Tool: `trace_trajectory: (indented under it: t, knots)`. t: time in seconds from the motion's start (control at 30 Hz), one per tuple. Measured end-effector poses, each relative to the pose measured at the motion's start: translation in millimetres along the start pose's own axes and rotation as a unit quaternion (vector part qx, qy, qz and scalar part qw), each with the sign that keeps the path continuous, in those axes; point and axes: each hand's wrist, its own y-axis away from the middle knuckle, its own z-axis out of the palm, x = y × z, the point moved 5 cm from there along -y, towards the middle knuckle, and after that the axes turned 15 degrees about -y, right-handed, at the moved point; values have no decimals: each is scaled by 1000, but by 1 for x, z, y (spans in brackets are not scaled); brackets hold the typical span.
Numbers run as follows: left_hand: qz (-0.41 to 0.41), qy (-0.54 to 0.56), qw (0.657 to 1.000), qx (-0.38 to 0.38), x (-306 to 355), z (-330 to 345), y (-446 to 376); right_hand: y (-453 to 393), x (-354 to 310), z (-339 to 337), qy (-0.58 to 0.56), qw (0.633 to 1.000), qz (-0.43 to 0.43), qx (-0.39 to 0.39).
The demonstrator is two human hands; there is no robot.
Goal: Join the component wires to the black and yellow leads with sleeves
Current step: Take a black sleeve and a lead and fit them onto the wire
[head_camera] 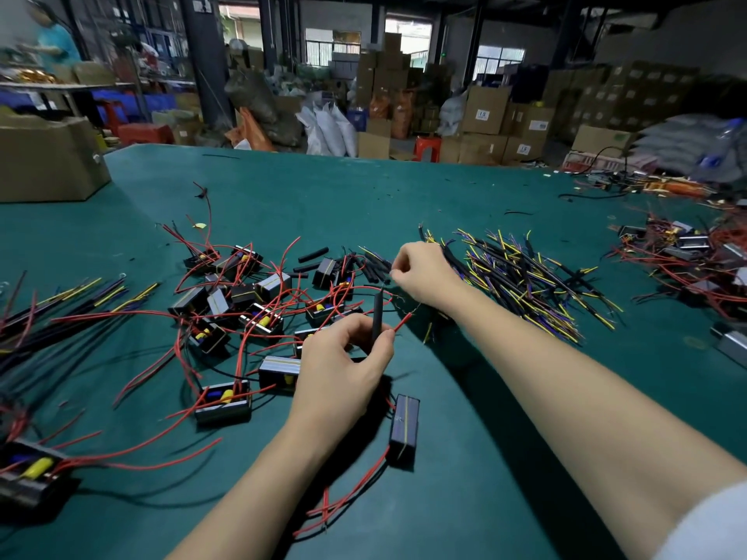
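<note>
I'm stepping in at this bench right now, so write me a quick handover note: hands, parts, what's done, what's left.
Left hand pinches a black sleeve upright, together with a red component wire.
Right hand pinches something thin I cannot make out, beside the loose sleeves.
Black and yellow leads lie piled at right; components with red wires cluster at centre-left on the green table.
Done: sleeve picked up.
Left: no finished joint is visible in hand; join, sleeve, then repeat.

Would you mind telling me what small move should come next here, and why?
Probably twist the bare strands together: the left hand pinches a red wire and an upright black sleeve, while the right hand pinches thin strands, seemingly not yet joined.
</note>
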Motion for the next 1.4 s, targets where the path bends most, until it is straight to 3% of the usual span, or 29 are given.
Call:
trace_trajectory:
  t: [0.07, 0.17, 0.23, 0.3, 0.43, 0.73, 0.93, 1.07, 1.27, 1.4]
  knots:
    - [-2, 1, 1000, 0, 0, 0, 0, 16, 6, -18, -182, 980, 39, 73]
    - [-8, 6, 1000, -3, 1, 0, 0, 58, 12, -32, -521, 847, 99, 46]
    - [-7, 3, 1000, -4, 2, -1, 0, 88, 11, -36, -633, 765, 120, 10]
    - [-6, 1, 1000, -6, 2, -1, 0, 110, 8, -35, -682, 720, 124, -9]
    - [-5, -1, 1000, -14, 2, -2, 1, 126, 3, -30, -647, 752, 124, -7]
    - [1, 2, 1000, -16, 2, -1, 0, 126, -4, -33, -631, 768, 104, 20]
    - [4, 7, 1000, -16, 1, -1, 1, 127, -6, -30, -551, 830, 88, 11]
    - [7, 10, 1000, -18, 0, -1, 0, 127, -7, -21, -560, 823, 94, -26]
    - [21, 12, 1000, -18, 0, -3, 2, 132, -13, -5, -504, 853, 84, -110]
    - [32, 11, 999, -28, 1, -3, 3, 136, -18, 0, -484, 862, 79, -125]
